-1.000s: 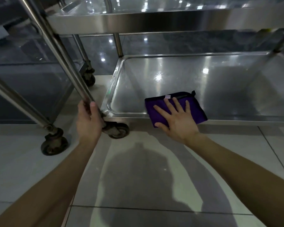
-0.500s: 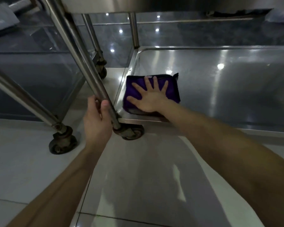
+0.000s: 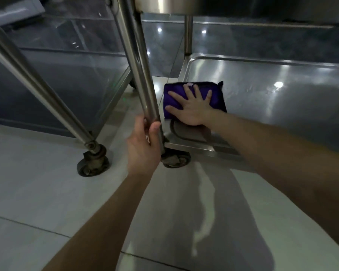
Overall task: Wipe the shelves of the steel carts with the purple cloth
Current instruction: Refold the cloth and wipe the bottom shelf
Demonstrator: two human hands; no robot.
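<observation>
The folded purple cloth (image 3: 173,98) lies on the bottom shelf (image 3: 272,98) of the steel cart, near the shelf's front left corner. My right hand (image 3: 192,106) presses flat on the cloth with its fingers spread and straight. The cart's front left upright post (image 3: 137,61) rises just left of the cloth. My left hand (image 3: 143,145) grips that post low down, just above the caster wheel (image 3: 176,159).
A second steel cart stands to the left, with a slanted post (image 3: 33,79), a lower shelf (image 3: 70,75) and a caster (image 3: 92,165). The upper shelf of my cart (image 3: 164,4) hangs overhead. Pale floor tiles (image 3: 47,192) lie in front.
My right hand slid the cloth left along the bottom shelf, from its front middle to the front left corner. My view moved lower and closer. The left hand kept its hold on the post.
</observation>
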